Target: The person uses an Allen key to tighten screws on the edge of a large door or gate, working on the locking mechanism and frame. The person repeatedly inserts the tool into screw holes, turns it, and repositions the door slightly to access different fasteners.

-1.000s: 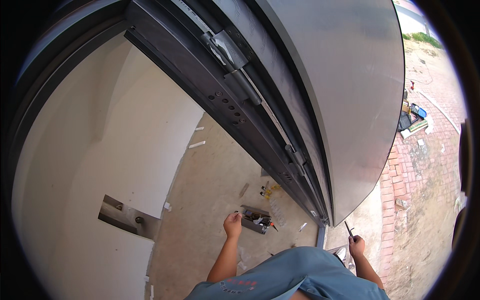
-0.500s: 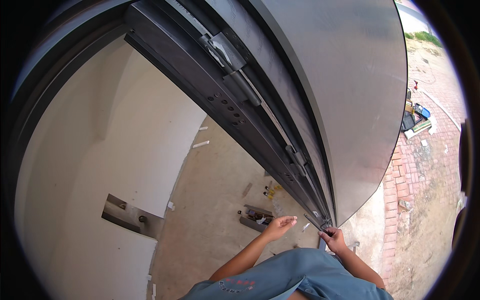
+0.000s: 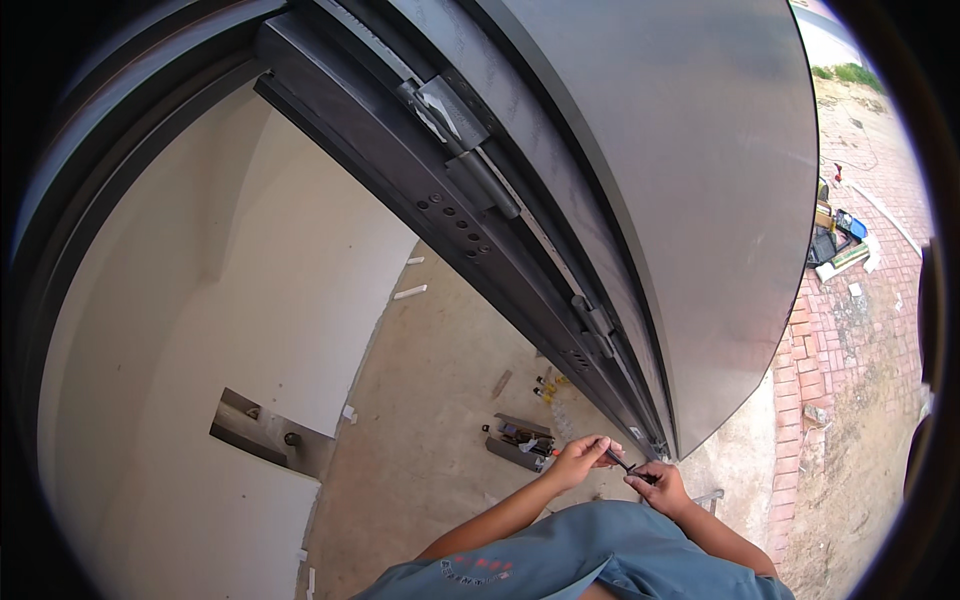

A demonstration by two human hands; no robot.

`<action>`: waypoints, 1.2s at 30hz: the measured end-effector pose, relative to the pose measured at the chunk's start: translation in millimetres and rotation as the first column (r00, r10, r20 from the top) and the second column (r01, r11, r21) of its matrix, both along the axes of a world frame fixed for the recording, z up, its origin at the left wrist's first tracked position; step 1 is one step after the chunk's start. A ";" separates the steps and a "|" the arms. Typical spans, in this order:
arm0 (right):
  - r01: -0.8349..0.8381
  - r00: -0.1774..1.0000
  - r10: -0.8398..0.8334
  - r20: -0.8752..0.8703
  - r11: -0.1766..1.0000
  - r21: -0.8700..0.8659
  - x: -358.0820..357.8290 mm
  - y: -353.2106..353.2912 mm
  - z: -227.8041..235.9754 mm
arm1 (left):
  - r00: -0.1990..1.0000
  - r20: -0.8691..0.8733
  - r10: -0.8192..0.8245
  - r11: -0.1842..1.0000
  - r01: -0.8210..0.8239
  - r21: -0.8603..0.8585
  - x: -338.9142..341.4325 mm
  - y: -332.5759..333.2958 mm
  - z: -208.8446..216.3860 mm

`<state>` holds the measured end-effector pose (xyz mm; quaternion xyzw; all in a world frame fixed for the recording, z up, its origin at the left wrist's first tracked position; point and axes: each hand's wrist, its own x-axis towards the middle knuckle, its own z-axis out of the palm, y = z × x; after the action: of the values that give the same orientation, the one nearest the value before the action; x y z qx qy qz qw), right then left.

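Between my two hands is a thin dark rod-shaped tool [image 3: 621, 461], too small to tell its exact kind. My left hand [image 3: 581, 463] pinches its upper left end, while my right hand [image 3: 662, 488] closes round its lower right end. Both hands are near the lower end of a dark metal door frame [image 3: 470, 235]. Along that frame run hinges, the upper hinge [image 3: 482, 182] large and the lower hinge [image 3: 596, 325] smaller in view. A wide grey door leaf [image 3: 700, 190] stands open to the right of the frame.
A grey toolbox [image 3: 515, 458] with tools lies on the concrete floor [image 3: 410, 440] by my left hand. Small yellow-and-black items [image 3: 546, 387] lie beyond it. At left rises a pale wall [image 3: 270, 300] with a recess. More tools [image 3: 838, 240] rest on the brick paving outside.
My left hand, formerly apart with fingers stretched, has moved right and taken hold of the rod's end. My right hand has drawn slightly down, away from the frame, still holding the rod.
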<state>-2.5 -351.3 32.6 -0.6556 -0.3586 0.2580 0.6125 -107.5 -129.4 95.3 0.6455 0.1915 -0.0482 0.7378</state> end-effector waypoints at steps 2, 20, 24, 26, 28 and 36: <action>0.002 1.000 -0.002 0.000 1.000 -0.011 -0.5 -2.8 -0.3 | 1.000 -0.001 0.021 1.000 -0.021 0.001 -0.6 -4.1 -4.7; 0.104 0.986 -0.101 0.133 0.994 -0.014 -6.2 -22.1 -3.1 | 0.994 0.103 -0.021 0.891 -0.028 0.453 18.7 -14.8 18.9; 0.106 0.994 -0.108 -0.012 0.990 -0.087 -10.6 -22.3 2.6 | 0.978 0.059 -0.200 0.876 0.152 0.457 14.1 -28.6 9.8; 0.108 0.993 -0.113 -0.037 0.988 -0.110 -11.0 -20.8 -1.8 | 0.969 -0.021 -0.246 0.840 0.224 0.494 13.6 -30.4 16.3; 0.112 0.993 -0.116 -0.029 0.987 -0.112 -12.4 -19.2 -5.1 | 0.965 -0.091 -0.244 0.843 0.258 0.472 13.1 -33.6 17.9; 0.030 0.996 -0.013 0.087 0.980 -0.198 -11.4 -17.6 31.3 | 0.983 0.005 -0.183 0.882 0.162 0.443 5.6 -27.4 17.4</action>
<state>-13.9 -368.9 64.0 -0.7277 -0.3497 0.2580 0.5307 -101.9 -156.8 112.7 0.8110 0.1221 -0.0542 0.5696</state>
